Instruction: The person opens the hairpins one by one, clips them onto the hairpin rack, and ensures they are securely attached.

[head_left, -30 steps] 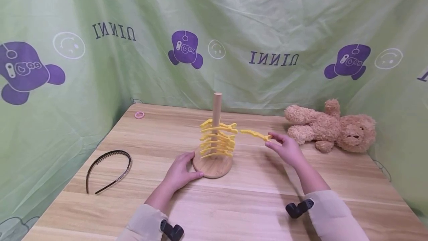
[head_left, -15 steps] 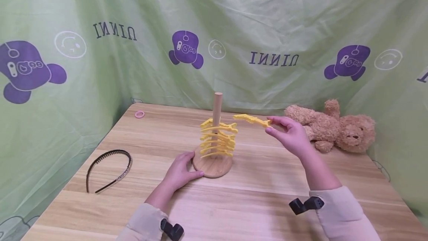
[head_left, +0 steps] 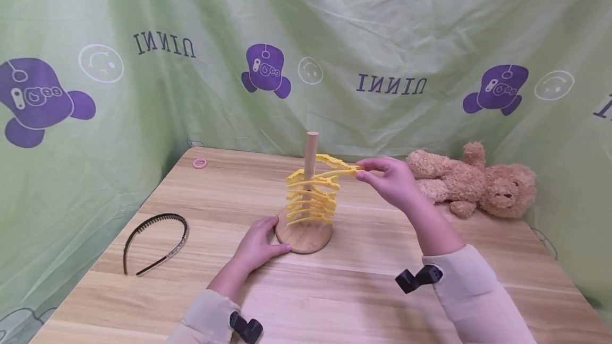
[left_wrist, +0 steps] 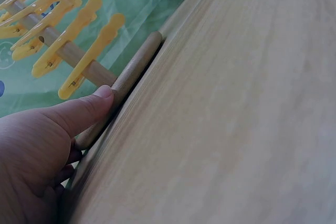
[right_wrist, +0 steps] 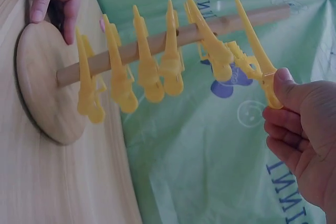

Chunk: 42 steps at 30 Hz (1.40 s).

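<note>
A round wooden base (head_left: pixel 311 242) carries an upright wooden post (head_left: pixel 312 147). Several yellow alligator hair clips (right_wrist: pixel 171 69) are clamped across the post one above another. At the base's left edge, my left hand (head_left: pixel 258 246) grips the rim, thumb on top; its fingers are partly hidden in the left wrist view. My right hand (head_left: pixel 389 179) pinches the handle end of another yellow hair clip (right_wrist: pixel 268 80) between thumb and fingers. That clip's jaws are spread, one passing in front of the post and the other behind, above the topmost clamped clip.
A brown teddy bear (head_left: pixel 461 182) lies on its side at the back right of the wooden table (head_left: pixel 229 190). A black headband (head_left: pixel 155 218) lies at the left, and a pink ring (head_left: pixel 199 163) near the back left corner. Green printed cloth (head_left: pixel 210 94) surrounds the table.
My right hand has risen and moved left with the hair clip, bringing it to the post. The clip's jaws have opened. My left hand stays on the base.
</note>
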{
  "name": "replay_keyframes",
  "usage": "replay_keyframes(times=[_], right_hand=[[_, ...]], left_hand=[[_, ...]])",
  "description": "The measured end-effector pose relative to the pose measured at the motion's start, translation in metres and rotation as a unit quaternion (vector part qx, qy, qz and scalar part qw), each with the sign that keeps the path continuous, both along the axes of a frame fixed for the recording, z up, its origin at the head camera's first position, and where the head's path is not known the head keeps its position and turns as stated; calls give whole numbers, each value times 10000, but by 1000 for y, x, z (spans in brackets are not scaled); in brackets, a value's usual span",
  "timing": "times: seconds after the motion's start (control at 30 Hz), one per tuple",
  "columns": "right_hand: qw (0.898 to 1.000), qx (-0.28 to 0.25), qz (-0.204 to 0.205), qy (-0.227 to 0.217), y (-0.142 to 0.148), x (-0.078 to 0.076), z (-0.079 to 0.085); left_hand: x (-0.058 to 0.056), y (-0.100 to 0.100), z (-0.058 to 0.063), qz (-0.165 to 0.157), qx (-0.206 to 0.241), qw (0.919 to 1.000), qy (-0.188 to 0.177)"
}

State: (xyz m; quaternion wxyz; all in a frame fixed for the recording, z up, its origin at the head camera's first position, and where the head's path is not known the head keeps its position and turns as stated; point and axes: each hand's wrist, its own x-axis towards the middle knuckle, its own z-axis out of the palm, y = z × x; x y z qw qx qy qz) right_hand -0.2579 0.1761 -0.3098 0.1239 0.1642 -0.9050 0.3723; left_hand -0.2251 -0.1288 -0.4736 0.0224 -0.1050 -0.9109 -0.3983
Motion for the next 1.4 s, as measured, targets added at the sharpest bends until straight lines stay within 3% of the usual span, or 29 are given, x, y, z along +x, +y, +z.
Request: replay_keyframes(times=[0.2, 0.57, 1.4], right_hand=[[9995, -38, 269, -131, -20, -11, 0], [9984, 21, 552, -155, -38, -14, -1], [9959, 96, 884, -190, -34, -8, -4]], left_hand=[[1, 0, 0, 8, 31, 10000, 32], [1, -1, 0, 21, -7, 10000, 32], [0, -1, -1, -8, -23, 9999, 101]])
